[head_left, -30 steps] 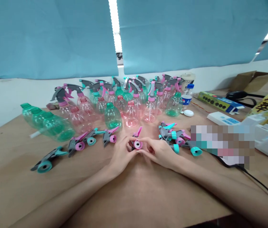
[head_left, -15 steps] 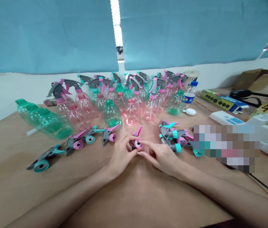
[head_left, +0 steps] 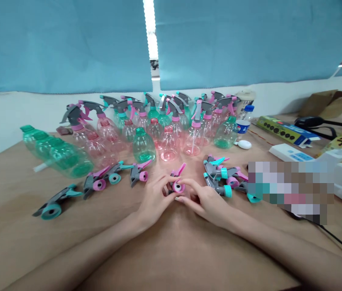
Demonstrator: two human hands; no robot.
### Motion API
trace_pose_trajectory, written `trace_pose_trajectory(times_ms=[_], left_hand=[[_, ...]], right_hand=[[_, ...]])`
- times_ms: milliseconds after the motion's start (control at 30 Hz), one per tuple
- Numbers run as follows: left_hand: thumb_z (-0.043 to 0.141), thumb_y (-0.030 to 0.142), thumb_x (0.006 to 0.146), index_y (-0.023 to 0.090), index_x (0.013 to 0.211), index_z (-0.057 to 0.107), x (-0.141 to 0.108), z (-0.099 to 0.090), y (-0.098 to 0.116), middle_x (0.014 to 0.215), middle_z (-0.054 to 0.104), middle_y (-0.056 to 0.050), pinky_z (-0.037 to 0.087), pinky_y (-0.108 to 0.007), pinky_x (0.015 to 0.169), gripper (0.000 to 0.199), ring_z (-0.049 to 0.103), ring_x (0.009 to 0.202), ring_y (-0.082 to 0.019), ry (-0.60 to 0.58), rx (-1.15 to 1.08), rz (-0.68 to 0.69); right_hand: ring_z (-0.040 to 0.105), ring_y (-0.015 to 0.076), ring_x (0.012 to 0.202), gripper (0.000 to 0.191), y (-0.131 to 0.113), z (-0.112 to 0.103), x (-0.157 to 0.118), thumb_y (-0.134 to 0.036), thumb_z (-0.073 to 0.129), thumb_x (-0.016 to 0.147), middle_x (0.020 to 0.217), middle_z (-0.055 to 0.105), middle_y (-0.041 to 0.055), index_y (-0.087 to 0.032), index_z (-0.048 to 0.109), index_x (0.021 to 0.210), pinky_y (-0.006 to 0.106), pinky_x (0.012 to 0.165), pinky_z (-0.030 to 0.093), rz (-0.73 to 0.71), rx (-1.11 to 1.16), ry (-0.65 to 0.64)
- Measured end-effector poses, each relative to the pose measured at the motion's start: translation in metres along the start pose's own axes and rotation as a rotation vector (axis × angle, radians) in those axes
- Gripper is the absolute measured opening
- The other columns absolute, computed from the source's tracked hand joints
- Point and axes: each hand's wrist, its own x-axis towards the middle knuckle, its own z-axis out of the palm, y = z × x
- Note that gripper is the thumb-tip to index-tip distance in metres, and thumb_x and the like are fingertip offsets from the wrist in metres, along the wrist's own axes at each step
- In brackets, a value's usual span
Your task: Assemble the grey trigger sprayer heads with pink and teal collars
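Observation:
Between my two hands is a grey spray trigger head with a pink collar (head_left: 178,186), its open underside facing me. My left hand (head_left: 156,197) is closed around its left side, thumb and fingers curled about it. My right hand (head_left: 209,199) has thumb and forefinger bent against the collar's right edge. Part of the grey body is hidden behind the fingers. Other trigger heads lie on both sides: one with a pink collar (head_left: 143,176) left of my left hand, and one with a teal collar (head_left: 227,190) beyond my right hand.
Behind my hands stand several pink and green spray bottles (head_left: 168,145), some topped with sprayers. Green bottles (head_left: 67,157) are at the left. A power strip (head_left: 290,153), a printed box (head_left: 286,130) and a white oval object (head_left: 244,144) lie to the right.
The view has shifted slightly. My hands keep nearly the same pose around the pink-collared trigger head, with the right forefinger a little more bent at the collar's rim.

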Motion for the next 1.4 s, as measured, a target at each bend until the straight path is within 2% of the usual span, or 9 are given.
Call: trace_pose_trajectory(times_ms=[200, 367, 433, 600, 800, 1000, 1233, 1400], left_hand=[[0.063, 0.012, 0.077, 0.023, 0.098, 0.065, 0.001, 0.002, -0.001, 0.079, 0.057, 0.002, 0.044, -0.023, 0.06, 0.023, 0.053, 0.065, -0.012, -0.027, -0.034, 0.012], [0.066, 0.015, 0.078, 0.024, 0.101, 0.065, 0.0, 0.002, 0.0, 0.08, 0.059, 0.002, 0.044, -0.023, 0.061, 0.024, 0.055, 0.068, -0.013, -0.057, -0.021, 0.011], [0.066, 0.015, 0.078, 0.024, 0.101, 0.065, 0.0, 0.002, 0.001, 0.081, 0.059, 0.002, 0.044, -0.023, 0.062, 0.025, 0.055, 0.069, -0.013, -0.048, -0.017, 0.003], [0.069, 0.017, 0.076, 0.022, 0.096, 0.064, 0.0, 0.001, 0.003, 0.081, 0.059, 0.002, 0.044, -0.024, 0.062, 0.022, 0.054, 0.066, -0.013, 0.018, 0.009, -0.025], [0.071, 0.017, 0.075, 0.021, 0.096, 0.063, -0.001, 0.003, 0.0, 0.079, 0.058, 0.003, 0.044, -0.024, 0.065, 0.023, 0.052, 0.064, -0.012, 0.044, 0.052, 0.027], [0.071, 0.016, 0.076, 0.023, 0.105, 0.063, -0.003, 0.003, -0.004, 0.089, 0.062, 0.001, 0.046, -0.024, 0.067, 0.03, 0.056, 0.071, -0.012, 0.037, 0.044, 0.108], [0.067, 0.019, 0.081, 0.021, 0.109, 0.062, -0.002, 0.004, -0.005, 0.091, 0.064, 0.0, 0.047, -0.022, 0.061, 0.029, 0.055, 0.065, -0.011, -0.023, -0.003, 0.109], [0.063, 0.02, 0.084, 0.025, 0.118, 0.059, -0.001, 0.004, -0.008, 0.099, 0.063, -0.001, 0.049, -0.025, 0.07, 0.035, 0.057, 0.074, -0.012, -0.068, 0.006, 0.133]], right_hand=[[0.048, 0.0096, 0.046, 0.035, 0.001, -0.001, 0.0, -0.029, 0.051, 0.091, 0.056, 0.051, -0.0092, -0.021, 0.041, 0.124, 0.02, 0.049, 0.034, 0.02, 0.058, -0.051], [0.049, 0.0103, 0.048, 0.033, 0.002, 0.001, 0.0, -0.028, 0.056, 0.087, 0.057, 0.049, -0.0087, -0.017, 0.041, 0.114, 0.021, 0.047, 0.031, 0.042, 0.068, -0.048], [0.049, 0.0105, 0.048, 0.034, 0.002, 0.002, 0.0, -0.028, 0.055, 0.087, 0.058, 0.05, -0.0084, -0.017, 0.04, 0.115, 0.021, 0.047, 0.031, 0.025, 0.052, -0.054], [0.051, 0.0115, 0.047, 0.04, 0.002, 0.003, -0.004, -0.025, 0.049, 0.09, 0.059, 0.054, -0.0069, -0.018, 0.035, 0.127, 0.021, 0.049, 0.034, -0.027, -0.08, -0.02], [0.053, 0.0129, 0.044, 0.041, 0.002, 0.003, -0.008, -0.035, 0.044, 0.093, 0.057, 0.058, -0.004, -0.015, 0.04, 0.129, 0.023, 0.048, 0.035, -0.067, -0.275, 0.039], [0.049, 0.0104, 0.042, 0.041, 0.004, 0.003, -0.01, -0.031, 0.043, 0.095, 0.056, 0.058, -0.0046, -0.013, 0.039, 0.131, 0.021, 0.046, 0.034, -0.122, -0.211, 0.018], [0.05, 0.0099, 0.044, 0.04, 0.006, 0.0, -0.008, -0.032, 0.046, 0.094, 0.058, 0.058, -0.0051, -0.016, 0.041, 0.13, 0.021, 0.047, 0.034, -0.11, -0.191, 0.032], [0.05, 0.0102, 0.045, 0.04, 0.008, 0.0, -0.007, -0.029, 0.047, 0.093, 0.057, 0.056, -0.0064, -0.019, 0.039, 0.13, 0.02, 0.049, 0.035, -0.07, -0.119, -0.02]])
